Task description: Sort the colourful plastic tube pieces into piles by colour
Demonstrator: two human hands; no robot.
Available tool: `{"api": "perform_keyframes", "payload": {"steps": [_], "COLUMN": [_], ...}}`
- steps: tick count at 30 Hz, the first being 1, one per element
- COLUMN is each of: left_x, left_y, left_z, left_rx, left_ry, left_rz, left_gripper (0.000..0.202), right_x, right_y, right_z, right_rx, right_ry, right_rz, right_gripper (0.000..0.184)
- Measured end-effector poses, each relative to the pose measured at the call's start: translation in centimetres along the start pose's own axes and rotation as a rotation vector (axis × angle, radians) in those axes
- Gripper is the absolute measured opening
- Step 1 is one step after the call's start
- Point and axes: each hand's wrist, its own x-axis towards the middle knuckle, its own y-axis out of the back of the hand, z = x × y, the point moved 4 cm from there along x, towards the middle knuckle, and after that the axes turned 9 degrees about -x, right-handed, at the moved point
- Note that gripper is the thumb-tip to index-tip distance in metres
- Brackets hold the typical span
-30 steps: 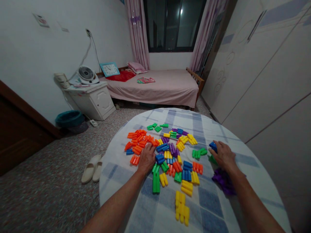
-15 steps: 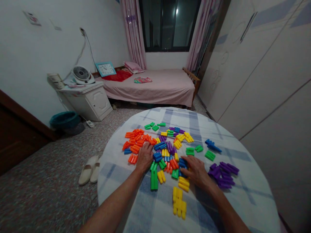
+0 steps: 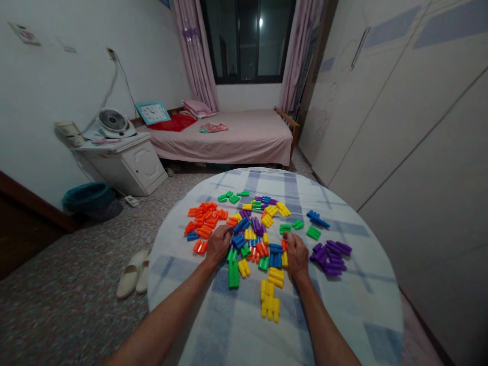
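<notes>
Bullet-shaped plastic building blocks in several colours lie across a round table. My left hand [image 3: 220, 244] is at the left of the mixed pile, its fingers closed at the end of a tilted blue block [image 3: 241, 225]. My right hand [image 3: 297, 253] is at the pile's right side, fingers curled in at an orange block [image 3: 284, 245]; its grip is partly hidden. A yellow block [image 3: 285, 260] shows beside that hand, next to blue blocks [image 3: 275, 260]. Orange blocks [image 3: 206, 219] are grouped beyond my left hand, and purple blocks [image 3: 331, 258] right of my right hand.
Joined yellow blocks [image 3: 270, 301] and long green blocks [image 3: 233, 274] lie nearer me. Green blocks [image 3: 313, 233] and a blue group [image 3: 317, 219] sit farther right. The checked tablecloth [image 3: 183, 315] covers the table. A bed [image 3: 244, 137] and wardrobe [image 3: 381, 112] stand beyond.
My right hand has come off the blue blocks and turned, uncovering orange and yellow blocks. The blue block by my left fingers is tilted more. The whole view has shifted slightly.
</notes>
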Motion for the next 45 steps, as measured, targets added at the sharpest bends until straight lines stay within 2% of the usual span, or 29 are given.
{"api": "perform_keyframes", "payload": {"steps": [3, 6, 10, 12, 14, 18, 21, 24, 27, 29, 33, 38, 41, 43, 45], "left_x": [0.1, 0.9, 3.0, 4.0, 4.6, 4.4, 2.9, 1.2, 0.1, -0.2, -0.2, -0.3, -0.9, -1.3, -1.2], "left_y": [-0.2, -1.2, -2.6, -2.9, -2.7, -0.9, -0.2, -0.7, -1.8, -2.5, -3.1, -3.0, -4.1, -5.3, -6.3], "left_z": [1.1, 2.4, 3.4, 3.8, 4.2, 5.2, 5.7, 6.0, 6.4, 6.6, 7.1, 9.3, 11.3, 12.4, 12.9], "left_rx": [-0.014, 0.074, 0.208, 0.219, 0.191, 0.085, 0.137, 0.234, 0.311, 0.368, 0.439, 0.368, 0.311, 0.314, 0.346], "left_ry": [-0.039, -0.057, 0.117, 0.182, 0.224, 0.230, 0.211, 0.148, 0.026, -0.037, -0.084, -0.161, -0.296, -0.367, -0.373], "left_rz": [0.002, -0.060, -0.176, -0.221, -0.225, -0.142, -0.212, -0.350, -0.394, -0.389, -0.346, -0.275, -0.391, -0.520, -0.613], "left_gripper": [0.030, 0.032, 0.038, 0.032, 0.025, 0.021, 0.021, 0.024, 0.032, 0.039, 0.038, 0.031, 0.027, 0.036, 0.051], "right_x": [0.0, -0.1, -0.1, -0.1, -0.1, -0.1, -0.1, -0.1, -0.1, -0.1, -0.1, 0.0, 0.0, 0.0, 0.0], "right_y": [-0.2, -0.2, -0.1, -0.1, -0.1, -0.3, -0.4, -0.4, -0.4, -0.5, -0.6, -0.5, -0.5, -0.5, -0.5], "right_z": [0.1, 0.0, -0.3, -0.3, -0.1, 0.1, 0.1, 0.0, 0.0, 0.0, 0.1, 0.1, 0.1, 0.1, 0.0], "right_rx": [-0.006, -0.030, -0.077, -0.081, -0.075, -0.069, -0.081, -0.088, -0.078, -0.080, -0.091, -0.096, -0.096, -0.094, -0.093], "right_ry": [0.013, 0.021, 0.045, 0.048, 0.041, 0.038, 0.041, 0.043, 0.038, 0.039, 0.048, 0.061, 0.064, 0.063, 0.064], "right_rz": [-0.004, -0.009, -0.017, -0.007, -0.002, -0.014, -0.020, -0.022, -0.022, -0.021, -0.017, -0.015, -0.011, -0.005, -0.001], "right_gripper": [0.047, 0.047, 0.049, 0.050, 0.051, 0.049, 0.047, 0.046, 0.046, 0.046, 0.045, 0.044, 0.045, 0.045, 0.045]}}
